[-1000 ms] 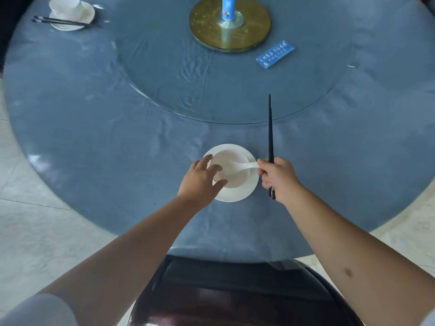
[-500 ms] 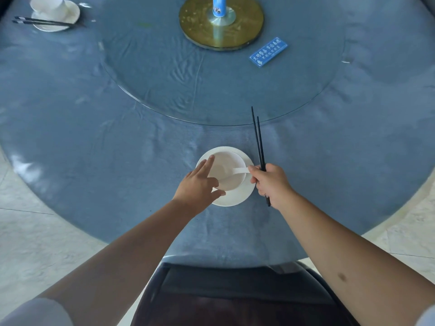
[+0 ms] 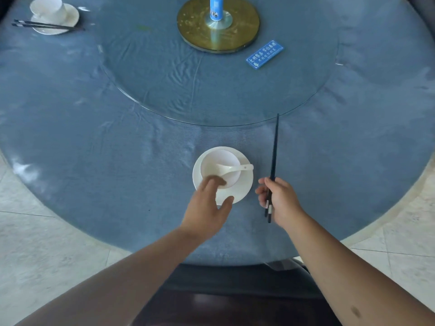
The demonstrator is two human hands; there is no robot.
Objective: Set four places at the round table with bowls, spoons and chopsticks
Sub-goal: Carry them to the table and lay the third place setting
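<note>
Near place at 6 o'clock: bowl [image 3: 220, 167] sits on a saucer [image 3: 243, 189] on the surface [image 3: 117, 161], spoon [image 3: 231, 169] lies in the bowl, handle over the rim toward 3 o'clock. Chopsticks [image 3: 273, 161] not down yet. Right hand [image 3: 279, 200] has them pinched near the butt end, grip clamped, tips pointing to 12 o'clock, just beside the saucer on its 3 o'clock side. Left hand [image 3: 208, 208] is over the saucer's 7 o'clock edge, fingers spread and relaxed, holding nothing. It's motion-blurred; can't tell if the fingertips touch the bowl.

Second place at 10 o'clock, far edge: far bowl [image 3: 48, 7] on a far saucer [image 3: 70, 18] with far chopsticks [image 3: 47, 25] laid across. Looks finished, but no spoon is clearly visible there; too small to confirm.

My read: one place likely done, this one needs only the chopsticks laid down. Two more left, as far as this view shows.

Cut off: the surface's 12 o'clock and 3 o'clock edges, so places there can't be ruled out. A chair [image 3: 235, 300] at 6 o'clock is partly hidden by the arms.
</note>
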